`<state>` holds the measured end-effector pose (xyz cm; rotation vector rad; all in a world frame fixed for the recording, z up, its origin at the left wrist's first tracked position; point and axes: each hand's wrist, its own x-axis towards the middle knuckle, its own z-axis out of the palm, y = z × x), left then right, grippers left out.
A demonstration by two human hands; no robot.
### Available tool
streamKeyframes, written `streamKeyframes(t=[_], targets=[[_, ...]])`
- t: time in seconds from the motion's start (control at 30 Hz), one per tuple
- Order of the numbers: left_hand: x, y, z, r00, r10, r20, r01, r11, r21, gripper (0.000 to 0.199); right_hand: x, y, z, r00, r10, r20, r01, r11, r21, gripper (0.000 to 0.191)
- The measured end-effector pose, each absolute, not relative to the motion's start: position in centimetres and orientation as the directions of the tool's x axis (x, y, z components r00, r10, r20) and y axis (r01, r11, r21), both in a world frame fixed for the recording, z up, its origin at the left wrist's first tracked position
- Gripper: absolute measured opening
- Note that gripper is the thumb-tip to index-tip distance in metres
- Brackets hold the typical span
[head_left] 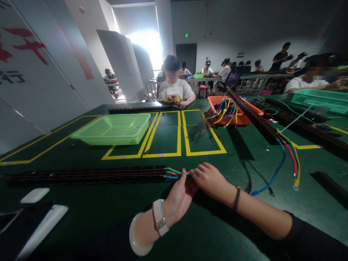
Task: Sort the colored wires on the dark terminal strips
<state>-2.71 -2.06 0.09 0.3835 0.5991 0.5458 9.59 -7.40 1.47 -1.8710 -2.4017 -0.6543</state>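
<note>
Green table [92, 203] carried yellow tape boxes [179, 134] and a long black strip [87, 175]. Green, red and blue wires [174, 174] stuck out of the strip's right end; left hand [178, 197] and right hand [210, 179] had fingers pinched on them there. Light-green basket [114, 139] sat beyond the strip.

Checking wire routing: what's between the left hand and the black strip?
Head view: coloured wires (green, red, blue) bridge the black strip and left hand.
</note>
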Motion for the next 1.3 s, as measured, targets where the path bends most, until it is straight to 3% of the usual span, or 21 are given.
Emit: streamKeyframes(t=[0.13, 0.33, 0.5, 0.7, 0.83, 1.03, 1.1, 1.3], targets=[[-2.8, -2.1, 0.7, 0.676, 0.575, -0.461, -0.362, 0.804, 0.471, 0.012, 8.9, -7.6, 1.0, -0.311, 0.900, 0.304, 0.907, 0.185, 0.379, 0.017], [-2.8, -2.2, 0.6, 0.673, 0.576, -0.464, -0.358, 0.803, 0.476, 0.010, 8.7, -8.0, 2.2, -0.240, 0.938, 0.248, 0.939, 0.160, 0.305, 0.025], [-2.8, -2.0, 0.0, 0.743, 0.545, -0.388, -0.330, 0.803, 0.497, 0.022, 8.9, -8.6, 3.9, -0.081, 0.993, 0.085, 0.960, 0.055, 0.276, 0.015], [-2.8, -2.1, 0.2, 0.730, 0.549, -0.407, -0.316, 0.799, 0.512, 0.028, 8.7, -8.7, 4.9, -0.001, 0.999, -0.044, 0.976, 0.010, 0.216, 0.020], [-2.9, -2.3, 0.5, 0.762, 0.544, -0.352, -0.305, 0.781, 0.545, 0.034, 10.1, -8.5, 5.2, 0.037, 0.999, -0.017, 0.992, -0.035, 0.122, 0.016], [-3.3, -2.5, 1.2, 0.775, 0.529, -0.346, -0.234, 0.749, 0.620, 0.037, 13.9, -6.6, 3.3, 0.159, 0.977, 0.140, 0.956, -0.117, -0.270, 0.026], [-3.3, -2.3, 1.1, 0.775, 0.520, -0.361, -0.218, 0.755, 0.618, 0.038, 14.6, -5.9, 2.1, 0.175, 0.971, 0.162, 0.933, -0.111, -0.342, 0.027], [-3.2, -2.1, 0.7, 0.785, 0.507, -0.357, -0.220, 0.766, 0.604, 0.038, 14.9, -5.6, 1.0, 0.162, 0.962, 0.218, 0.953, -0.095, -0.289, 0.026]])
